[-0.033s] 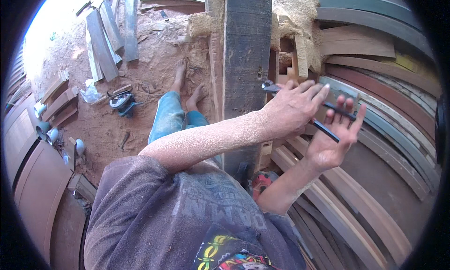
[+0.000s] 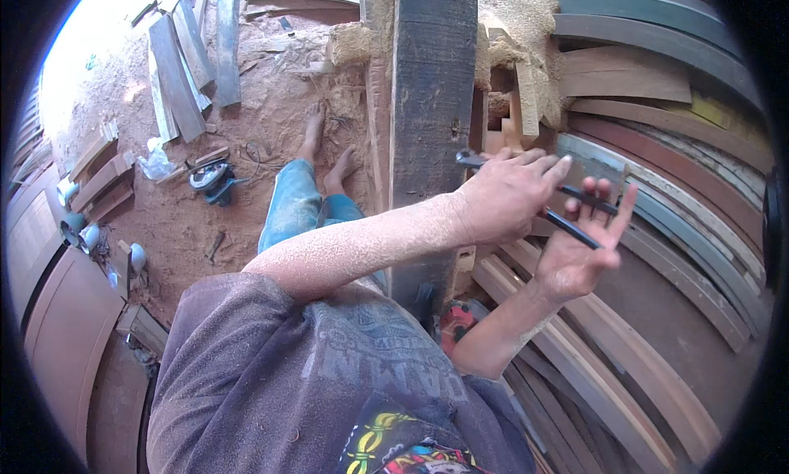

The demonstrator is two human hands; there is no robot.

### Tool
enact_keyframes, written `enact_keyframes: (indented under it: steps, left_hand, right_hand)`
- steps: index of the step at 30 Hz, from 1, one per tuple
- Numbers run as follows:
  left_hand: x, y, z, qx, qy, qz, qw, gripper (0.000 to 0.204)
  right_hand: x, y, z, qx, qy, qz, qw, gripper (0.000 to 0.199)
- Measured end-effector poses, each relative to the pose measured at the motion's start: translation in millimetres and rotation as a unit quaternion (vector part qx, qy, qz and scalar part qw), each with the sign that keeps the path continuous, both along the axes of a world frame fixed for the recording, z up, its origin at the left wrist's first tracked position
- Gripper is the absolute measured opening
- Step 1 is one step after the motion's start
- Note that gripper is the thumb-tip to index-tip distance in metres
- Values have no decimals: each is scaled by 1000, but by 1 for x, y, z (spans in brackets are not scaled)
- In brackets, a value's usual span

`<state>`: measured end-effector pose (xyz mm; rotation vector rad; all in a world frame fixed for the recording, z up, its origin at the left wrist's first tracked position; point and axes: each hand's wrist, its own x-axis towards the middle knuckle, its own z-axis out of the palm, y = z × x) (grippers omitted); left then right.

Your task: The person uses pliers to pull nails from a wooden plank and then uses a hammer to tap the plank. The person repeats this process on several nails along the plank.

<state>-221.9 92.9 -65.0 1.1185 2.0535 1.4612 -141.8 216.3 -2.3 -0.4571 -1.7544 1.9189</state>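
My left hand [image 2: 505, 196] reaches across my body, its fingers closed round a pair of pincers [image 2: 573, 230] with two long dark handles. The metal head of the tool sticks out on the left, over the right edge of a dark, thick timber beam [image 2: 433, 96]. Both handles point right, spread apart, toward my right hand [image 2: 579, 252]. That hand has its palm up and its fingers stretched out and apart. One handle crosses in front of those fingers; whether it touches them I cannot tell. Part of the tool is hidden under my left hand.
Pale wood pieces and sawdust [image 2: 526, 30] lie right of the beam. Long boards [image 2: 633, 367] are stacked at right. On the dirt floor at left are a blue power saw [image 2: 212, 180], loose planks [image 2: 177, 79] and pale lamp-like cups [image 2: 137, 256]. A red tool [image 2: 459, 322] sits beside the beam.
The pincers' head has dipped slightly. The fingers and thumb of my right hand have shifted a little, the thumb moving lower. My left hand keeps its grip.
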Motion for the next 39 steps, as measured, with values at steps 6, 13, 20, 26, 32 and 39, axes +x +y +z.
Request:
enact_keyframes:
  steps: [6, 13, 20, 26, 32, 39]
  left_hand:
    - [-31, -10, -11, -4, -217, -179, 960, 58]
    - [16, -23, -13, 24, 30, 115, 993, 93]
    - [4, 9, -32, 46, 89, 162, 982, 92]
    - [-10, 8, -42, 23, 78, 178, 981, 92]
    - [-10, 12, -44, 32, 63, 189, 979, 93]
    - [-18, 11, -37, 41, 65, 217, 973, 85]
  right_hand:
    - [36, 52, -43, 37, -109, 189, 975, 101]
    - [1, 6, -37, -76, -146, -27, 986, 65]
    - [-9, 3, -29, -138, -69, 6, 988, 69]
    - [-30, 11, -49, -143, -60, 88, 984, 70]
    - [-36, 18, -45, -119, -77, 125, 982, 69]
    - [-35, 21, -44, -60, -108, 120, 985, 67]
